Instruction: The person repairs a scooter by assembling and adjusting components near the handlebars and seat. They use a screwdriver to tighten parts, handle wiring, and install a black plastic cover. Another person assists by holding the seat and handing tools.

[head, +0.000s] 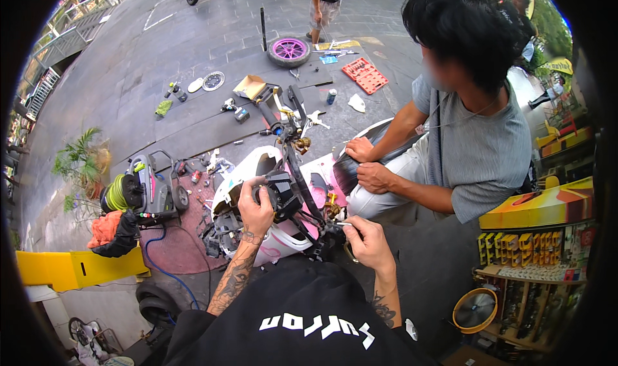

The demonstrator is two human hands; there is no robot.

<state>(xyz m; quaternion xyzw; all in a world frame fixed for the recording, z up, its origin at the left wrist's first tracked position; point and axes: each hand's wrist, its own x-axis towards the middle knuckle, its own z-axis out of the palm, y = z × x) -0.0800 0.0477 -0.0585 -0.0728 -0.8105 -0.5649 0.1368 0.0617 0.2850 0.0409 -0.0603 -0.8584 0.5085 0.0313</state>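
A white and pink motor scooter [289, 240] stands before me, its front panels off and parts around the handlebar bared. My left hand [256, 206] is at a black part [282, 192], perhaps a headlight or display unit, with thumb and fingers at its left edge. A small slim metallic piece [344, 223] is pinched between the thumb and fingers of my right hand [368, 240], beside the right side of the handlebar area. The handlebar grip [266, 112] points away from me. To the right a person [478, 115] sits on the scooter's black seat [369, 146], hands resting on it.
Beyond lie a purple-rimmed wheel [289, 52], a red socket set case [364, 75], a cordless drill [235, 110], a brake disc [213, 81] and a can [331, 96]. At left stands a pressure washer [157, 185] with a blue hose [154, 255]. Another person [328, 4] stands farther off.
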